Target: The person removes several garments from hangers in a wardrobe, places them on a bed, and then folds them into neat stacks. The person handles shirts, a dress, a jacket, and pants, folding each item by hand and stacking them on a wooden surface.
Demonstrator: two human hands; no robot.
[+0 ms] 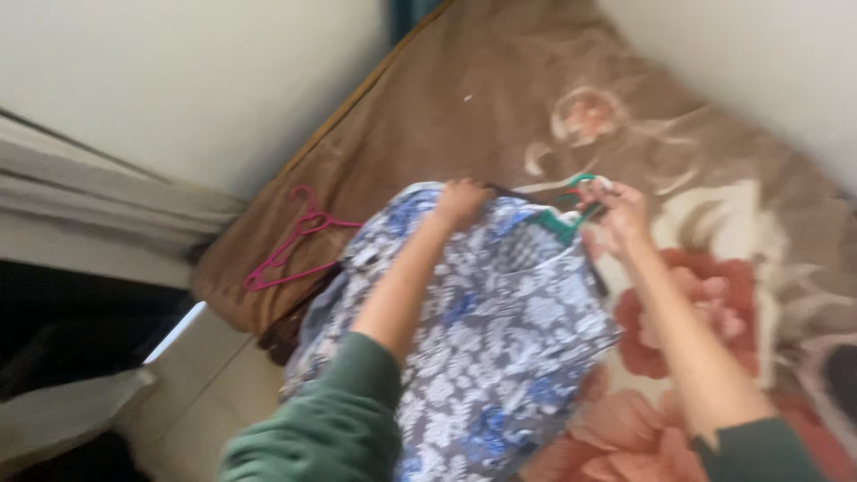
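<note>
Left hand (pixel 461 202) clutching blue floral dress (pixel 500 330), right hand (pixel 619 217) pinching green hanger (pixel 571 214) (blurred), pink hanger (pixel 299 241) left of dress, on blanket (pixel 464 107).

Brown blanket (pixel 446 98) with a large floral pattern in cream, pink and rust red, spread over a bed and filling the upper middle and right of the view. Pink clothes hanger (pixel 290 254), lying flat on the blanket near the bed's left edge, hook pointing toward the upper right. Pale wall (pixel 196 80) at upper left; a second pale wall (pixel 759 62) at upper right. Grey folded ledge or curtain edge (pixel 80 192) at left, blurred. Light-coloured floor (pixel 210 375) below the bed's left corner. Dark recess (pixel 62 330) at far left, its contents too blurred to identify
</note>
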